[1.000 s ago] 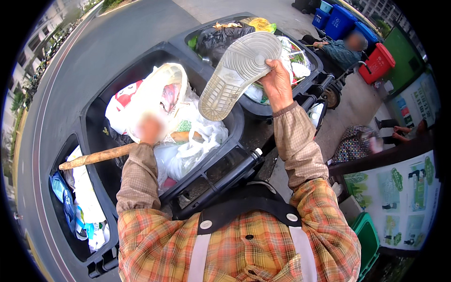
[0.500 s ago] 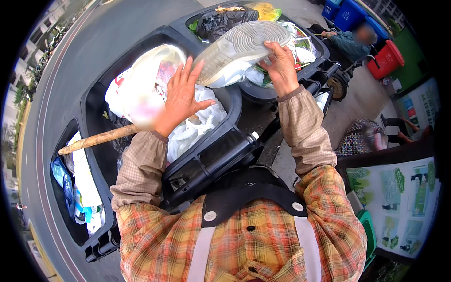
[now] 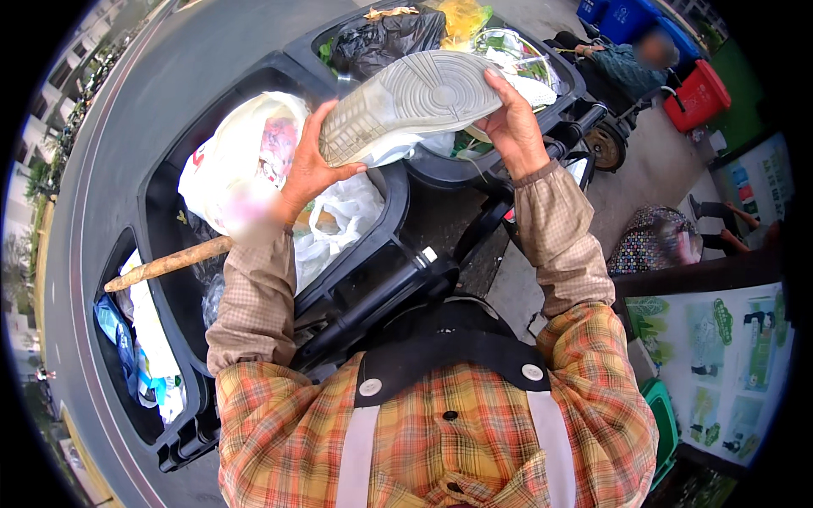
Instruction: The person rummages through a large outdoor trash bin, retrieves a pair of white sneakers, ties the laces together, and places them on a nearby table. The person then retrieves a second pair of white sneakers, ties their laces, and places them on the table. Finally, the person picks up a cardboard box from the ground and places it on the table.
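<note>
Held up over the bins is a pale shoe (image 3: 415,95) with its grey, ring-patterned sole turned toward me. My left hand (image 3: 310,169) grips its left end, fingers along the far edge and thumb along the near one. At the right end, my right hand (image 3: 514,127) is closed on the sole's edge with the thumb on top. Below my left hand lies a white plastic bag (image 3: 241,157) in an open black bin. A wooden stick (image 3: 169,262) pokes out to the left beside my left forearm, its other end hidden.
Another black bin (image 3: 572,85) beyond holds a black bag (image 3: 385,42) and a yellow bag (image 3: 464,19). A narrower bin (image 3: 144,423) stands at the left. Farther right are a seated person (image 3: 635,63), a red bin (image 3: 703,95), blue bins and a printed board (image 3: 720,364).
My left hand, spread open beside the shoe before, has closed on its left end. The shoe has shifted left and tilted so more of the sole faces me.
</note>
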### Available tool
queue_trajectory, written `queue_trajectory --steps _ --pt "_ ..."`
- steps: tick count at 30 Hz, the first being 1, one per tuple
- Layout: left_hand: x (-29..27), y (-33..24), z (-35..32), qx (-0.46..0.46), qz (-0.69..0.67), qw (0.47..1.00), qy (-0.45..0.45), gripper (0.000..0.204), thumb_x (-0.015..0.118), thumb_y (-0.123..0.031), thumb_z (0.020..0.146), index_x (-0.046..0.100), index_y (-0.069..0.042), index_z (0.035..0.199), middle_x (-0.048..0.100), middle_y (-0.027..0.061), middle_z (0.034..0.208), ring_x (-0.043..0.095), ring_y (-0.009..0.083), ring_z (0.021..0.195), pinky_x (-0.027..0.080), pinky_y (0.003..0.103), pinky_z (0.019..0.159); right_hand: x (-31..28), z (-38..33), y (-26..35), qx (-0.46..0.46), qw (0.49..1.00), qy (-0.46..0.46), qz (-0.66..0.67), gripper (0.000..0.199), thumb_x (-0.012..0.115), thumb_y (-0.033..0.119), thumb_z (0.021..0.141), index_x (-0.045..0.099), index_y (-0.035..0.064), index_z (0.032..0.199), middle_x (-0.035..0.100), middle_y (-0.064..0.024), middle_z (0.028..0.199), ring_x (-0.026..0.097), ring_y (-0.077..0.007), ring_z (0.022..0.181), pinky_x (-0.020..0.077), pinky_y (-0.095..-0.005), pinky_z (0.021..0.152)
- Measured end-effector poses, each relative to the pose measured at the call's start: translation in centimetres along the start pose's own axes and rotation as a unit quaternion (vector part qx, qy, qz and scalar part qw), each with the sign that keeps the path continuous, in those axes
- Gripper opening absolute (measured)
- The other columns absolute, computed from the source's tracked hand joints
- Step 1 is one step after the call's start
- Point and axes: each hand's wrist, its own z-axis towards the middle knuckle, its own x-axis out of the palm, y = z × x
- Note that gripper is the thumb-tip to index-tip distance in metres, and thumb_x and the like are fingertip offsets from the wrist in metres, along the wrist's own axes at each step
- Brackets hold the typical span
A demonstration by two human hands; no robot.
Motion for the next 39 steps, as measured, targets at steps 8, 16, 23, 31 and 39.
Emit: queue_trajectory --steps 8,16,23,31,39 --pt "-0.1 0.3 0.1 -0.053 -0.067 0.996 0.027 0.101 0.085 -0.020 0.050 0.028 -0.005 0.133 0.037 0.0099 0.129 0.036 0.0221 0.121 0.026 0.033 0.103 0.1 0.1 -2.8 0.003 0.980 0.047 0.191 0.036 0.061 0.021 0.081 0.053 0.0054 0.113 0.059 -0.0055 0.109 0.057 -0.0180 0.101 0.0460 -0.0363 0.088" --pt "-0.4 -0.9 -0.2 -0.086 -0.160 0.983 -0.018 0.090 0.081 -0.012 0.055 0.033 -0.004 0.131 0.044 0.0112 0.123 0.042 0.0206 0.115 0.034 0.031 0.097 2.6 1.2 1.2 0.035 0.988 0.131 0.079 0.042 0.060 0.025 0.084 0.048 0.0046 0.119 0.056 -0.0083 0.114 0.055 -0.0198 0.106 0.0457 -0.0345 0.089" --pt "0.6 -6.1 0.0 -0.244 -0.645 0.722 0.051 0.063 0.041 -0.050 0.088 0.033 -0.005 0.131 0.047 0.0228 0.118 0.056 0.0310 0.094 0.053 0.038 0.071 0.4 5.1 12.1 -0.225 0.923 0.143 -0.278 0.034 0.061 0.023 0.085 0.052 0.0031 0.111 0.060 -0.0075 0.103 0.057 -0.0157 0.095 0.0453 -0.0272 0.082" --pt "1.6 -1.3 0.3 -0.361 -0.648 0.654 0.145 0.066 0.027 -0.057 0.090 0.044 -0.002 0.121 0.060 0.0214 0.086 0.060 0.0193 0.059 0.054 0.027 0.049 -5.9 4.1 -0.9 -0.262 0.516 0.100 -0.810 0.047 0.067 0.042 0.071 0.061 0.0032 0.096 0.063 -0.0162 0.086 0.059 -0.0292 0.081 0.0382 -0.0393 0.080" --pt "-1.2 -1.9 -0.8 -0.404 0.017 0.912 0.067 0.049 0.053 -0.040 0.087 0.052 0.003 0.108 0.057 0.0057 0.068 0.054 0.0095 0.050 0.046 0.021 0.044 -7.1 5.1 3.8 -0.164 0.845 -0.077 -0.503 0.036 0.063 0.034 0.080 0.063 0.0001 0.091 0.065 -0.0156 0.075 0.063 -0.0203 0.072 0.0463 -0.0296 0.066"
